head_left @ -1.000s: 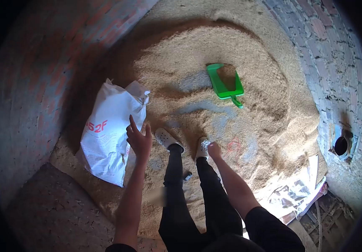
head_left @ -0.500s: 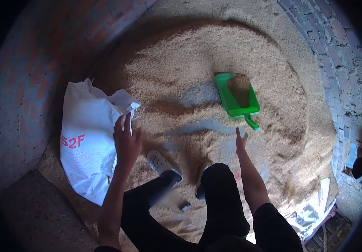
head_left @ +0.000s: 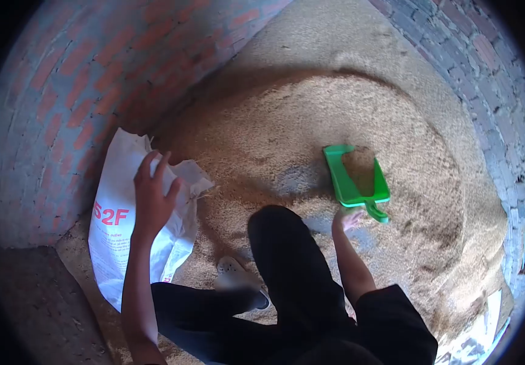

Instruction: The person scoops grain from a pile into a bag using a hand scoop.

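Note:
My left hand [head_left: 154,198] is spread, its fingers over the upper part of a white sack [head_left: 113,237] with red "52F" lettering. The sack stands at the left with its crumpled top up. A green dustpan [head_left: 341,179] lies on loose tan husk-like material [head_left: 262,121], some of the same material inside it. My right hand [head_left: 349,219] is right beside the dustpan's handle [head_left: 376,213], just below its back edge. Its fingers are stretched out, with nothing in them.
Brick walls rise at the left [head_left: 110,73] and right [head_left: 481,67]. Another shiny white sack [head_left: 478,337] lies at the lower right. My shoe [head_left: 232,274] stands in the tan material, and a dark slab [head_left: 37,298] lies at the lower left.
My right hand has come closer to the dustpan's handle. My left hand has moved left and up over the sack's top. The view has shifted, and one knee now reaches further forward.

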`<move>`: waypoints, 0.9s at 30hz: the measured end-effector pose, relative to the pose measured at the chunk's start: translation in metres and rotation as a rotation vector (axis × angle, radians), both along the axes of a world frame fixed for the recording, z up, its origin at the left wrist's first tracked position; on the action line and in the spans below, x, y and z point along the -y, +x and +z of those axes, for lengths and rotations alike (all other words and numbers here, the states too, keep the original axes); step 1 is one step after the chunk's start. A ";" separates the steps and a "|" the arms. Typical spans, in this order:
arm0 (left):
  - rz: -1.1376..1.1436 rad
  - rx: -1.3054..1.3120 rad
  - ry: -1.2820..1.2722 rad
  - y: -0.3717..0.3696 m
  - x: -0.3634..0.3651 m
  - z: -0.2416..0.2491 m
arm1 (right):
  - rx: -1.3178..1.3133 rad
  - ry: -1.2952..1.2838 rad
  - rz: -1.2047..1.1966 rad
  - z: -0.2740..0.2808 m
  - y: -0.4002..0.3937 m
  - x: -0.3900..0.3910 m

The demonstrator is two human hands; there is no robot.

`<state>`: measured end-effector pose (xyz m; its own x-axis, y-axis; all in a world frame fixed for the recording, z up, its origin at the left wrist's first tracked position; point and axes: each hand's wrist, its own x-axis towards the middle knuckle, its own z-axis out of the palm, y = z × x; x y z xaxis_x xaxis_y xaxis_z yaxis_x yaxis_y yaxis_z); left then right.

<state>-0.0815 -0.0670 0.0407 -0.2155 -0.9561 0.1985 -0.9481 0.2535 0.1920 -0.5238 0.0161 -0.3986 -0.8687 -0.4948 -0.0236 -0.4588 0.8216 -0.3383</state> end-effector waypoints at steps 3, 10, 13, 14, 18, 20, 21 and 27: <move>0.059 0.006 -0.057 -0.006 -0.006 0.009 | 0.073 0.035 0.083 0.033 0.009 -0.004; -0.008 0.135 0.038 -0.009 -0.016 -0.010 | 0.311 -0.229 0.059 0.059 0.000 -0.013; -0.042 0.162 0.038 -0.007 -0.019 -0.017 | 0.390 -0.257 0.085 0.082 0.001 -0.026; -0.044 0.181 0.033 -0.006 -0.019 -0.018 | 0.384 -0.312 0.121 0.090 0.000 -0.027; -0.028 0.198 0.048 -0.003 -0.019 -0.020 | 0.484 -0.364 0.062 0.103 -0.009 -0.023; -0.028 0.194 0.055 -0.005 -0.014 -0.018 | 0.611 -0.315 0.156 0.095 -0.016 -0.023; -0.017 0.188 0.063 -0.005 -0.013 -0.017 | 0.669 -0.493 0.176 0.100 -0.013 -0.020; -0.028 0.186 0.046 -0.015 -0.010 -0.014 | 0.867 -0.729 0.044 0.115 -0.006 0.009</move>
<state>-0.0962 -0.0574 0.0271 -0.2706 -0.9565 0.1087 -0.9611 0.2749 0.0265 -0.5299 0.0066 -0.2839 -0.6810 -0.6667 -0.3029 0.1402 0.2872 -0.9475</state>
